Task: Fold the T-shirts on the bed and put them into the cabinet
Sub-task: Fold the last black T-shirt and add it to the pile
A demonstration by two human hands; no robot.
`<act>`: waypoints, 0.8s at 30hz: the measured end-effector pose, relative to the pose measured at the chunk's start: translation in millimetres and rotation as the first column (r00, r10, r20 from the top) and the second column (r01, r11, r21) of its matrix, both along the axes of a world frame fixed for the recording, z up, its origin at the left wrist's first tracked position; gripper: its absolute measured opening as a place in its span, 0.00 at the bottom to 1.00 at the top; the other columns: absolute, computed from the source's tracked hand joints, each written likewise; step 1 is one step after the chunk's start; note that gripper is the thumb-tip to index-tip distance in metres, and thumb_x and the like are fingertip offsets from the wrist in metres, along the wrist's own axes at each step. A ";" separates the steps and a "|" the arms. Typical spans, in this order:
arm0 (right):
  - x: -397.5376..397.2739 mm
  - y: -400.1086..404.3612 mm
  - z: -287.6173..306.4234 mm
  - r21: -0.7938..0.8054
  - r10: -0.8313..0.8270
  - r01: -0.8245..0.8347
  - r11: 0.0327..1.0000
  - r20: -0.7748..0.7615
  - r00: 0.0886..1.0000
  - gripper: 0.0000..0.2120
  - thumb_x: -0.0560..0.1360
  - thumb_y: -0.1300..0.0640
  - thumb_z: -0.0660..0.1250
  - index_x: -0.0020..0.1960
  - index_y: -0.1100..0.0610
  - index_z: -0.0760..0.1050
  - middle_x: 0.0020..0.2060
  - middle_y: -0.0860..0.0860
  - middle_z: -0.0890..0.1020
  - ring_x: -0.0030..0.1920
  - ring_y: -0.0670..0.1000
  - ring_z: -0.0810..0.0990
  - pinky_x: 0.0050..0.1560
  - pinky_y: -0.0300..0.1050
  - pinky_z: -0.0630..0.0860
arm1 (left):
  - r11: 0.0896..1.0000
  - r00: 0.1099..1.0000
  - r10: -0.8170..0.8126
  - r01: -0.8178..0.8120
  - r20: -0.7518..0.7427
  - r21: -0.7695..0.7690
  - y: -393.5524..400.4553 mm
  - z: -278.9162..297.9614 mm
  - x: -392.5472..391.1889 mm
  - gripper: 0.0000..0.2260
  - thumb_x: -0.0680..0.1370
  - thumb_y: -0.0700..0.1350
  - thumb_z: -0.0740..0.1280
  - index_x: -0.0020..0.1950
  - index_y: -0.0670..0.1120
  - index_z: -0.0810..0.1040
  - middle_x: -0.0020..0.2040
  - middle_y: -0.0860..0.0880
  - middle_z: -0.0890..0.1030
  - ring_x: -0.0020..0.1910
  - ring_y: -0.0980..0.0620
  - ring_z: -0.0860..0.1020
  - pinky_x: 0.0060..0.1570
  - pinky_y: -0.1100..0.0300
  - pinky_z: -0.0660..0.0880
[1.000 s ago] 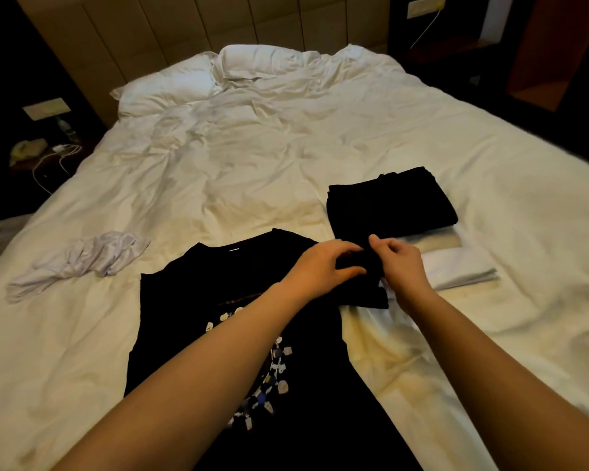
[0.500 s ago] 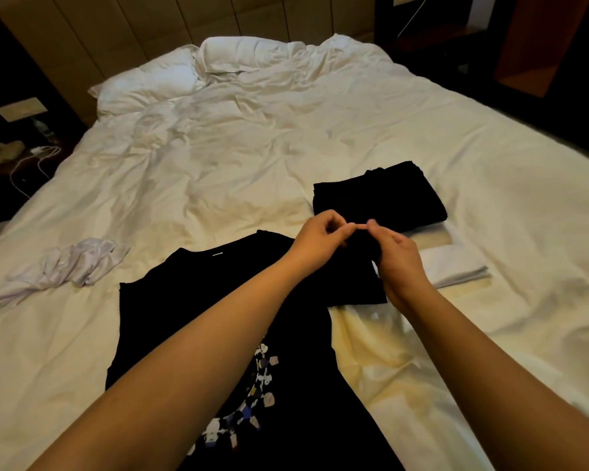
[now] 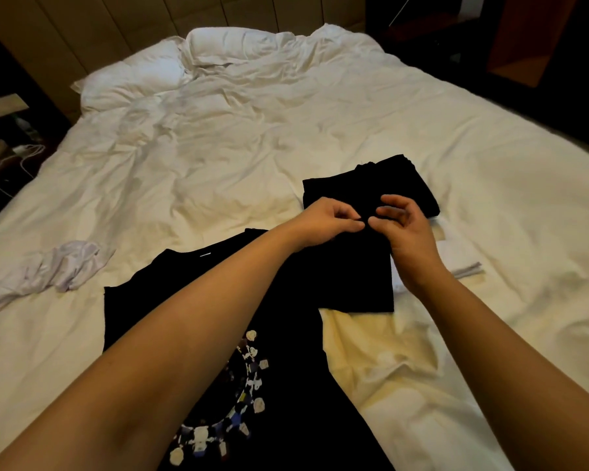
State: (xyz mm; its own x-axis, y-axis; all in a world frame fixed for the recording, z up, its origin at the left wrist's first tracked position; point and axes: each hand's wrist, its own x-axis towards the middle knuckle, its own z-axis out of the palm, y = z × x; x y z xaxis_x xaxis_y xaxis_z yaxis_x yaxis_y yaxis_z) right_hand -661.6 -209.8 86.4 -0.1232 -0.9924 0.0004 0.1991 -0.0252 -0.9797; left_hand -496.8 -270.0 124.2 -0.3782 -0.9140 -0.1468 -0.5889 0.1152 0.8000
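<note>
Lying flat on the bed (image 3: 354, 137) right in front of me is a black T-shirt (image 3: 296, 385) with little pictures printed on its front, and both my arms are reaching out over it. Its right sleeve (image 3: 361, 277) is sticking out to the side on the white sheet. Just past that sleeve, my left hand (image 3: 327, 220) and my right hand (image 3: 405, 229) are meeting, fingertips nearly touching. My left fingers are curling in and seem to be pinching something tiny with the thumb, but I cannot tell what it is. My right thumb and first finger are closing in beside them while the other fingers are staying loose and spread. A folded white shirt (image 3: 463, 256) is lying just beside my right wrist. A folded black shirt (image 3: 371, 185) is sitting right behind my hands. Off to the left, a crumpled white shirt (image 3: 48, 273) is lying well apart from everything. Far away, pillows (image 3: 133, 76) are resting by the headboard (image 3: 99, 25).
</note>
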 end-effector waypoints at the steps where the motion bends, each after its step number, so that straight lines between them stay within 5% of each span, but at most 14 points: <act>1: -1.3 3.5 -4.5 0.032 0.011 -0.012 0.999 0.022 1.000 0.20 0.75 0.62 0.72 0.65 0.55 0.72 0.55 0.51 0.80 0.54 0.48 0.82 0.50 0.39 0.79 | 0.999 0.999 0.035 -0.035 -0.020 -0.026 -1.4 0.5 -2.0 0.04 0.79 0.43 0.71 0.50 0.44 0.83 0.38 0.54 0.80 0.30 0.65 0.75 0.34 0.69 0.71; 5: -4.7 22.9 -30.3 0.159 0.159 -0.136 0.978 -0.141 0.977 0.15 0.73 0.57 0.75 0.58 0.57 0.80 0.50 0.54 0.86 0.49 0.50 0.85 0.46 0.40 0.81 | 0.975 0.967 0.211 -0.218 -0.144 -0.033 -9.4 4.0 -11.8 0.02 0.80 0.43 0.70 0.47 0.47 0.79 0.39 0.53 0.79 0.26 0.54 0.75 0.25 0.69 0.68; 9: -6.8 26.5 -42.7 0.103 -0.023 0.058 0.993 -0.315 0.949 0.01 0.76 0.57 0.73 0.47 0.53 0.82 0.42 0.53 0.86 0.44 0.52 0.85 0.45 0.49 0.81 | 0.973 0.943 0.229 -0.213 -0.241 0.093 -19.9 4.8 -17.7 0.02 0.78 0.38 0.70 0.48 0.44 0.80 0.43 0.49 0.81 0.42 0.52 0.81 0.36 0.62 0.80; 11: -8.8 22.8 -38.9 0.052 -0.081 0.107 0.993 -0.359 0.930 0.01 0.76 0.55 0.72 0.46 0.52 0.82 0.38 0.49 0.85 0.41 0.51 0.85 0.40 0.47 0.79 | 0.974 0.941 0.219 -0.196 -0.259 0.112 -22.2 7.0 -21.4 0.04 0.78 0.40 0.72 0.51 0.43 0.81 0.45 0.49 0.83 0.45 0.53 0.82 0.41 0.60 0.82; 15: -7.4 21.9 -24.3 -0.049 -0.156 0.153 0.987 -0.523 0.838 0.10 0.77 0.53 0.70 0.55 0.56 0.81 0.42 0.46 0.84 0.43 0.45 0.82 0.41 0.38 0.75 | 0.959 0.892 0.277 -0.237 -0.358 0.153 -28.2 15.8 -27.6 0.02 0.78 0.42 0.72 0.47 0.44 0.81 0.43 0.50 0.81 0.37 0.55 0.80 0.33 0.62 0.79; 24: 41.5 40.7 0.9 -0.267 -0.264 0.094 0.959 -0.720 0.642 0.09 0.79 0.55 0.67 0.55 0.58 0.80 0.43 0.54 0.84 0.44 0.55 0.81 0.40 0.49 0.73 | 0.942 0.785 0.334 -0.259 -0.522 0.214 -20.2 23.3 13.1 0.06 0.79 0.35 0.66 0.45 0.43 0.80 0.39 0.48 0.79 0.35 0.55 0.78 0.33 0.60 0.78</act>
State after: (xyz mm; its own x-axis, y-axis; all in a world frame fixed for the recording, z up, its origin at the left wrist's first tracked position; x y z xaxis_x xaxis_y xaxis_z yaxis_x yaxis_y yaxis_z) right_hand -620.1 -169.1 87.3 -0.1723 -0.9191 0.3542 -0.6198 -0.1783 -0.7642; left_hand -483.7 -290.1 147.6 -0.1432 -0.9825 -0.1195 -0.0411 -0.1148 0.9925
